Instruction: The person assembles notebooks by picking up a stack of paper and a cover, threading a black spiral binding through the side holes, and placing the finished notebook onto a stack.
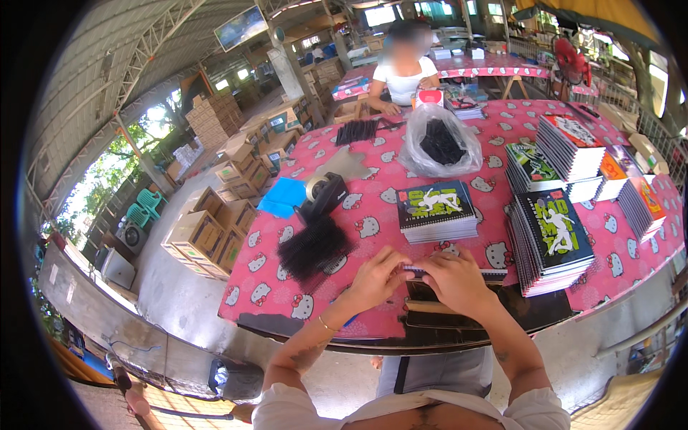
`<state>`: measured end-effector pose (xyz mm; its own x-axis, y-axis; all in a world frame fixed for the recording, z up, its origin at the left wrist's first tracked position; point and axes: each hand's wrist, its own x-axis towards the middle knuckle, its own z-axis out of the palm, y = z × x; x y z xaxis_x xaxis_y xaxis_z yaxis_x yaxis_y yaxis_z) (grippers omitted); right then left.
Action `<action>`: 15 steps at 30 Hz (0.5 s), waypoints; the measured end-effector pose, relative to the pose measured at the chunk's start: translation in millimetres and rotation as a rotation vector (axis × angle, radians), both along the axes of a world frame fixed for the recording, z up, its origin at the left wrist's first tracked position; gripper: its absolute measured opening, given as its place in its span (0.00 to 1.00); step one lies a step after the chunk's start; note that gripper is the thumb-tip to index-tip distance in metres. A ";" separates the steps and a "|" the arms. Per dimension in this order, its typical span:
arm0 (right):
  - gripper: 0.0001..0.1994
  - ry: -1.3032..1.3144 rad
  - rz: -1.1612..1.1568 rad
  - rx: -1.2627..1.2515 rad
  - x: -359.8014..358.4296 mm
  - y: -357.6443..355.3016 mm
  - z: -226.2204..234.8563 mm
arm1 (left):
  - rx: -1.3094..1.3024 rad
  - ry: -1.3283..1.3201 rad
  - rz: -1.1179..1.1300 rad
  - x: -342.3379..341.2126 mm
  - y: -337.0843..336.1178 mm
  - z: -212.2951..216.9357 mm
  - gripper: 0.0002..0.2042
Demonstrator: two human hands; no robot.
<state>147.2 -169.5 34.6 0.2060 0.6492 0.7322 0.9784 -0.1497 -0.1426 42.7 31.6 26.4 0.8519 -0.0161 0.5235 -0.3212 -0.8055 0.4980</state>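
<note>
From my remote seat I judge spine-binding to be in hand: near the front edge of the table (387, 326), my left hand (378, 277) and right hand (453, 281) pinch a notebook (494, 272), and the next move probably calls for fingertip work along its spine.

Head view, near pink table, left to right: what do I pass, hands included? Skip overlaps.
Blue sheet → tape dispenser → left hand → right hand → tall black notebook stack → orange notebook stack.
</note>
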 end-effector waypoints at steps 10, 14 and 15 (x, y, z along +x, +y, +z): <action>0.06 0.219 -0.078 -0.095 9.0 -0.5 -18.1 | 0.499 -0.071 0.331 9.8 -33.8 -32.8 0.40; 0.09 0.196 -0.098 -0.095 9.2 -1.6 -21.2 | 0.422 0.025 0.364 -37.6 -64.7 -110.0 0.43; 0.10 0.178 -0.102 -0.093 7.2 -3.2 -25.4 | 0.419 0.023 0.356 -24.4 -61.0 -89.3 0.43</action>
<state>154.4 -172.7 9.2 0.3947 0.6812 0.6166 0.9181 -0.2672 -0.2927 18.3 -29.4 -62.9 0.8538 0.0720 0.5156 0.0141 -0.9932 0.1153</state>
